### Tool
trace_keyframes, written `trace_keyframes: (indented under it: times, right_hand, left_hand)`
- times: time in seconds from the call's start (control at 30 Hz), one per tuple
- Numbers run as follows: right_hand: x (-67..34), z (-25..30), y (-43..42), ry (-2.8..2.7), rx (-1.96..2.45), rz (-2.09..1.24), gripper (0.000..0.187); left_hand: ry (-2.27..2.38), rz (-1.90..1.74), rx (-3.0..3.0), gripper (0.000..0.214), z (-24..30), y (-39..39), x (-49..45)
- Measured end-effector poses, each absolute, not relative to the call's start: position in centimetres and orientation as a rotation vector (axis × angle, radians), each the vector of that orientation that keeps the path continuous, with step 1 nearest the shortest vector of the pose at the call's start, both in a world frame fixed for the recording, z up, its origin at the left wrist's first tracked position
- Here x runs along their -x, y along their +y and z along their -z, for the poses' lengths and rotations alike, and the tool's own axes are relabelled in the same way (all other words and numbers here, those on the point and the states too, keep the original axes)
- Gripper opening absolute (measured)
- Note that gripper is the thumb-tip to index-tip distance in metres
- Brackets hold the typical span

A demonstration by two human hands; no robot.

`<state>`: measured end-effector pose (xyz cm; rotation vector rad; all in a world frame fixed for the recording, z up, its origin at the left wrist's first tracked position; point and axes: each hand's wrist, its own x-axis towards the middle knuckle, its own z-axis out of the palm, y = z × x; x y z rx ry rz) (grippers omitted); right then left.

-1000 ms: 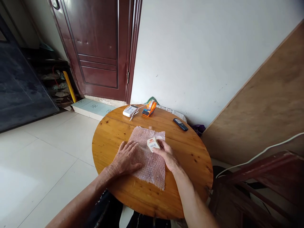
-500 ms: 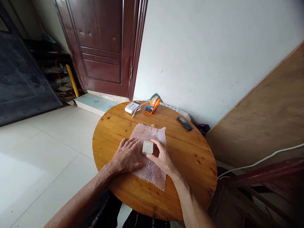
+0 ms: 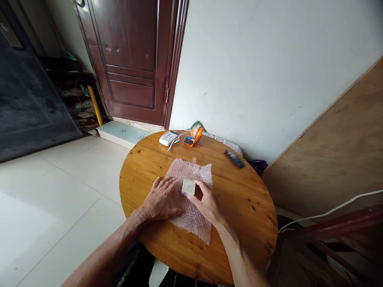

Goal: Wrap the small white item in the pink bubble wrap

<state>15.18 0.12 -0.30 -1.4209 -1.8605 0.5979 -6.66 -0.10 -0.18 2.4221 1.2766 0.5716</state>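
Note:
A sheet of bubble wrap [image 3: 191, 217] lies spread on the round wooden table [image 3: 245, 223]. On its middle sits a small cream-coloured box [image 3: 188, 186] with a printed label on top. My right hand [image 3: 207, 201] grips this box from the right, thumb at the near side and fingers at the far side. To the left, my left hand [image 3: 163, 199] rests flat on the bubble wrap and the table, fingers stretched out and thumb apart, holding nothing. Its palm side is hidden.
Toward the table's far edge are a white device with a cable [image 3: 169, 138] and an orange tape dispenser [image 3: 194, 136]. A dark, blurred-out object [image 3: 235, 158] lies at the right. A white wall [image 3: 239, 71] and a dark red door [image 3: 131, 59] stand behind.
The view has shifted slightly, so everything appears a little lower and to the right. Both hands and the box keep nearly the same places on the bubble wrap.

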Motion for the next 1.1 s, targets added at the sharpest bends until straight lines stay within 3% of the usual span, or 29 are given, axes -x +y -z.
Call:
trace_keyframes:
  times: [0.2, 0.5, 0.6, 0.73, 1.1]
  right_hand:
    - [-16.2, 0.6, 0.4, -1.816, 1.377, -0.719, 0.065]
    - [-17.0, 0.8, 0.9, -1.627, 1.348, -0.877, 0.045]
    - [-17.0, 0.3, 0.7, -1.613, 1.37, -0.876, 0.047]
    - [-17.1, -0.6, 0.2, -1.583, 1.39, -0.895, 0.048]
    - [-15.5, -0.7, -0.4, -1.75, 1.321, -0.751, 0.057]
  left_hand:
    - [1.28, -0.595, -2.415, 0.097, 0.1, 0.0, 6.5]
    - [1.264, -0.625, -2.371, 0.084, -0.8, -2.0, 8.6]
    - [1.273, -0.561, -2.461, 0.077, -1.0, -3.6, 9.2]
    - [1.35, -0.568, -2.536, 0.052, -0.4, -5.0, 9.5]
    - [1.115, -1.008, -2.657, 0.018, 0.3, -5.1, 8.0]
